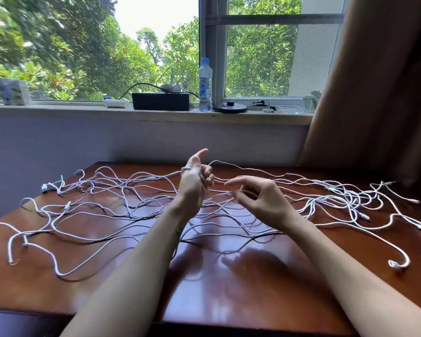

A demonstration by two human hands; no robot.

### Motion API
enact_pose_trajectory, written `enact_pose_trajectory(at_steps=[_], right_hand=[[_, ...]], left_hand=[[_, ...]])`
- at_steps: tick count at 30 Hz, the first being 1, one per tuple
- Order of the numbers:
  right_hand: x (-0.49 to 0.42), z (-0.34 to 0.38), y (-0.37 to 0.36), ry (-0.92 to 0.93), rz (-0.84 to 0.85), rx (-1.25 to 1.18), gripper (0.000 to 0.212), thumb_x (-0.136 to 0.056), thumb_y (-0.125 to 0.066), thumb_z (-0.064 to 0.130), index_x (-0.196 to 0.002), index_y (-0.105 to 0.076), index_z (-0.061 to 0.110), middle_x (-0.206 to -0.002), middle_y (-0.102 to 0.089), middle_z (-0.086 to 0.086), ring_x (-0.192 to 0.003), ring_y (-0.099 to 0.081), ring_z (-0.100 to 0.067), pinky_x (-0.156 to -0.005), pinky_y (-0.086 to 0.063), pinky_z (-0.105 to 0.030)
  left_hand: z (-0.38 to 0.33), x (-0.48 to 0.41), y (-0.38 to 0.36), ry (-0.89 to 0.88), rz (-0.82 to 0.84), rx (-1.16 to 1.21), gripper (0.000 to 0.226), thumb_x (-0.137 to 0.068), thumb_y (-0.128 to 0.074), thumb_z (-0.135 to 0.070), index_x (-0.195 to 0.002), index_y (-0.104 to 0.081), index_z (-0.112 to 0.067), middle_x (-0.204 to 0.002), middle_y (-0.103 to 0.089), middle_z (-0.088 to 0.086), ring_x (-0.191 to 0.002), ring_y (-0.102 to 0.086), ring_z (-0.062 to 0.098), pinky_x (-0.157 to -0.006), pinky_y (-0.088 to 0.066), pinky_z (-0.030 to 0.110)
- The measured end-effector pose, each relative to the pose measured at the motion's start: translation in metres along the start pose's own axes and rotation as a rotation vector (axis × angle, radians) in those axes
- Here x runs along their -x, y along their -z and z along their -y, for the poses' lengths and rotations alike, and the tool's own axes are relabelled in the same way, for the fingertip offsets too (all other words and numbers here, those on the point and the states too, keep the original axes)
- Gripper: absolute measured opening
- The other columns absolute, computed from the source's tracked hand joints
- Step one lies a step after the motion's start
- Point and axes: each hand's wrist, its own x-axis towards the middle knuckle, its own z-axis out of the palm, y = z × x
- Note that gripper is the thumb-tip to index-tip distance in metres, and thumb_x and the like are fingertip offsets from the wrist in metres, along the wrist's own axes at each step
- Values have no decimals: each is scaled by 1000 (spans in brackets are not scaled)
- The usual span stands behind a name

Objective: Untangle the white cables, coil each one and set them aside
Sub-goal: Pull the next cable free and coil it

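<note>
Reddish wooden table (229, 300) in front of me, far edge near the wall under the window, with a brown curtain (374, 81) hanging past its far right corner. The white cables (311, 206) sprawl over most of the table from the left edge to the right edge. They all cross over each other, with a denser clump toward the right edge and a few loose ends trailing toward the near left corner.

Both my hands are up over the middle of that mess. My left hand (195, 183) is raised with the index finger sticking up and the other fingers curled in. One cable is looped round the base of the fingers and runs off toward the far right corner. My right hand (260, 198) is just beside it and a bit lower, fingers loosely curled, thumb and fingertips pinching a strand, though it's kinda blurry there. The rest of the tangle lies flat below and to either side of both hands.

On the sill behind there's a black box (162, 101) with a water bottle (205, 86) just beside it.
</note>
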Motion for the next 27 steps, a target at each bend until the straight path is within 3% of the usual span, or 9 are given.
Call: enact_pose_trajectory(at_steps=[2,5,8,10,12,15,20,23,27], right_hand=[[-3,0,3,1,-87,-38,17,-93,-71,8,-104,-76,20,-67,-63,6,-58,-52,-10,-56,-44,-31],[-5,4,6,-52,-130,-165,19,-95,-67,6,-111,-71,16,-69,-65,2,-57,-60,-16,-50,-51,-28],[-5,10,7,-140,-143,-410,29,-99,-59,1,-127,-59,8,-92,-77,-10,-81,-75,-26,-49,-57,-32],[-6,11,7,-170,-139,-479,31,-100,-57,3,-131,-55,7,-100,-77,-13,-78,-75,-28,-43,-53,-29],[-7,7,8,-175,-138,-454,30,-101,-58,6,-130,-55,9,-104,-77,-12,-64,-69,-23,-39,-43,-23],[-7,4,10,-157,-146,-410,28,-101,-56,2,-126,-59,13,-100,-77,-13,-56,-52,-14,-47,-38,-17],[-8,0,13,-81,-232,-174,26,-101,-55,1,-125,-61,8,-78,-72,17,-61,-52,-5,-65,-46,-15],[-10,-1,18,-70,-308,-88,22,-96,-67,10,-116,-67,18,-82,-71,8,-62,-60,-10,-63,-49,-21],[-10,-10,26,-77,-411,94,24,-85,-80,36,-106,-68,32,-71,-68,2,-58,-67,-16,-54,-55,-34]], left_hand=[[5,2,1,-118,24,-230,31,-112,-28,-24,-121,-57,-20,-62,-39,-2,-53,-35,10,-53,-31,23],[10,6,2,-187,66,-381,29,-111,-32,-21,-121,-58,-15,-64,-39,2,-54,-36,14,-50,-33,25],[12,9,0,-208,114,-451,30,-111,-33,-18,-127,-55,-6,-62,-39,6,-51,-37,16,-46,-37,24],[13,11,0,-219,130,-499,31,-111,-33,-19,-127,-55,-5,-61,-43,8,-48,-42,17,-44,-39,24],[15,9,3,-214,138,-553,32,-111,-34,-25,-122,-58,-7,-57,-47,3,-44,-41,15,-42,-35,24],[17,8,8,-187,156,-622,40,-105,-37,-36,-110,-65,-8,-54,-48,-3,-44,-37,10,-44,-31,21],[10,15,3,-67,280,-567,44,-102,-46,-35,-96,-64,5,-54,-38,-2,-40,-29,3,-40,-27,15],[14,16,7,-126,364,-789,36,-84,-60,-36,-90,-64,-1,-58,-48,-8,-49,-39,5,-49,-35,21],[22,10,15,-275,296,-1060,34,-83,-61,-46,-74,-62,-13,-58,-53,-11,-55,-47,10,-63,-48,36]])
